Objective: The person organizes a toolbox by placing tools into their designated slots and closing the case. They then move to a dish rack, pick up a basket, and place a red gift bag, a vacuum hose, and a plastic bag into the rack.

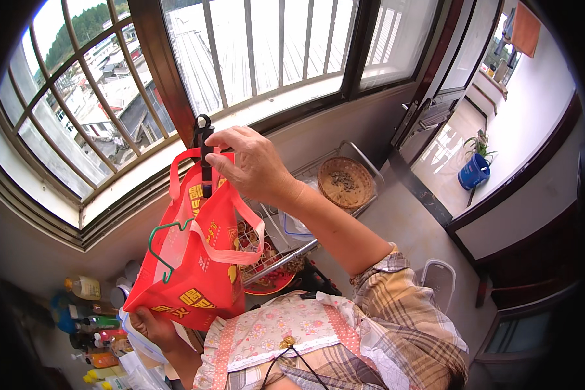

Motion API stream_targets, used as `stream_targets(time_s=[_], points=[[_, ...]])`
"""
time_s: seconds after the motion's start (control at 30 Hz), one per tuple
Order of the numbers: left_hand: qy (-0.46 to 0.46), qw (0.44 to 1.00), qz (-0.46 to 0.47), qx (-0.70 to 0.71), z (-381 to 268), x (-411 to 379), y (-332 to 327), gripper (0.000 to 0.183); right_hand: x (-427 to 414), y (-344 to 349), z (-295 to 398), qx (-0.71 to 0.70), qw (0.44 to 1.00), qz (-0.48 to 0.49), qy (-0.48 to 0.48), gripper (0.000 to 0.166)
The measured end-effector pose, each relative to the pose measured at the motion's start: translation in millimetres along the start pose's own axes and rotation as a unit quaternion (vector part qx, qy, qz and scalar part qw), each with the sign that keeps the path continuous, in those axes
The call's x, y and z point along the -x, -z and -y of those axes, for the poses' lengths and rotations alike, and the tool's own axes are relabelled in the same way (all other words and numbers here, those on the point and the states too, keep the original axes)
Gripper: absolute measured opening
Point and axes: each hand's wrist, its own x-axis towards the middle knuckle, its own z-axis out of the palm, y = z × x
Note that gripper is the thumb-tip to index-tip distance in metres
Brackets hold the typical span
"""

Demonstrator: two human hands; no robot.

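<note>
A red bag with pink handles and yellow printing (195,273) fills the space before me. My left hand (153,326) grips its lower left corner. At the bag's far end, my right hand (241,158) pinches a long black object (206,156) between thumb and fingers; its lower end sits within the bag's opening, and its exact kind is unclear. A green wire hanger (151,241) sticks out of the bag's opening. The bag's contents are mostly hidden.
Beside the bag stands a metal rack (292,253) bearing a wicker basket (346,183). Several bottles (100,321) stand at the lower left. A barred window (273,53) lies ahead, and a doorway with a blue plant pot (474,171) is at the right.
</note>
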Motion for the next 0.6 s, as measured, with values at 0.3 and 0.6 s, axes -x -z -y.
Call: stream_targets(time_s=[0.3,0.6], points=[[0.008,0.999,0.046,-0.004,-20.0,2.0,-11.2,0.031,34.9,-57.3,21.5,-0.108,0.954,0.251,0.125,0.021],[-0.025,0.988,0.114,-0.098,-40.6,15.6,-12.8,0.023,1.4,-47.9,43.7,-0.306,0.941,0.145,0.025,0.012]])
